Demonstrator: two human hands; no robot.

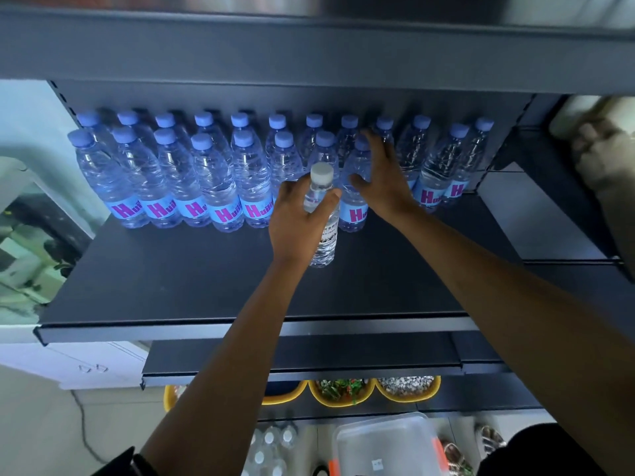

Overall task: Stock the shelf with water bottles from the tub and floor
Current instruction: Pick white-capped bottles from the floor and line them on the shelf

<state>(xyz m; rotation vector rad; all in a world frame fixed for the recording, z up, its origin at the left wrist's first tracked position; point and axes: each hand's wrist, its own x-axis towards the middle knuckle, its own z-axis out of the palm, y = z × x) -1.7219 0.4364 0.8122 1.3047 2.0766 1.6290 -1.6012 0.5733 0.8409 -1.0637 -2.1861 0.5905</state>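
Note:
My left hand (295, 218) grips a clear water bottle with a white cap (323, 201), standing on the dark shelf (192, 280) just in front of the stocked rows. Two rows of blue-capped bottles with blue and pink labels (178, 173) line the back of the shelf. My right hand (381, 176) rests with spread fingers on a blue-capped bottle (354, 204) in the front row, right beside the white-capped one. Below, a clear plastic tub (388, 444) sits on the floor, and several white-capped bottles (271, 444) stand to its left.
An upper shelf (309, 46) hangs close overhead. A lower shelf edge (302, 369) juts out beneath, with yellow bowls (340, 393) of small items under it. A white cabinet (75, 362) stands at the left. Bagged goods (601, 156) fill the neighbouring shelf bay at the right.

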